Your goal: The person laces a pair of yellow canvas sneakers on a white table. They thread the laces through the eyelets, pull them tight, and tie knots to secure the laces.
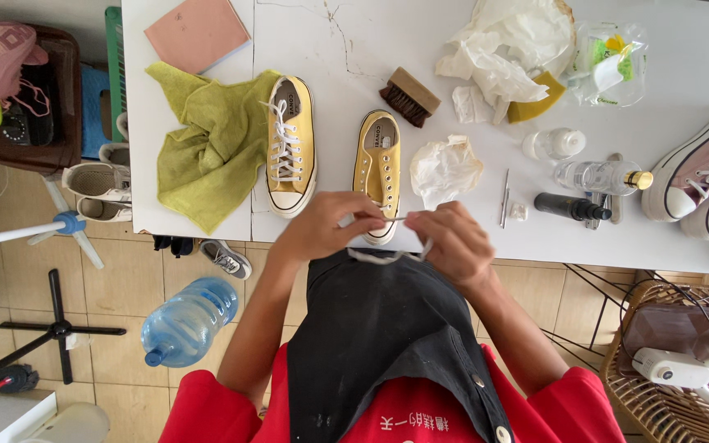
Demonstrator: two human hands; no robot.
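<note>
While a white shoelace [387,256] droops in a loop just above the black apron [379,328], both hands pinch it at the table's near edge: the left hand [322,226] has its fingers closed on one end, and the right hand [453,242] is closed on the other, with a thin stretch of lace drawn taut between them. Directly behind the hands lies an unlaced yellow sneaker [379,168], its toe pointing toward the person and partly hidden by the fingers. Just to its left stands a second yellow sneaker [290,148], laced in white, resting partly on a crumpled green cloth [207,148]. A brown brush [409,97] lies beyond the shoes, and a wad of white paper [445,168] sits just right of the unlaced one. Further right are clear plastic bottles [601,175], a black tube [569,207] and pink sneakers [707,172] at the edge of the white table [683,90]. On the tiled floor to the left lies a large blue water jug [189,321].
</note>
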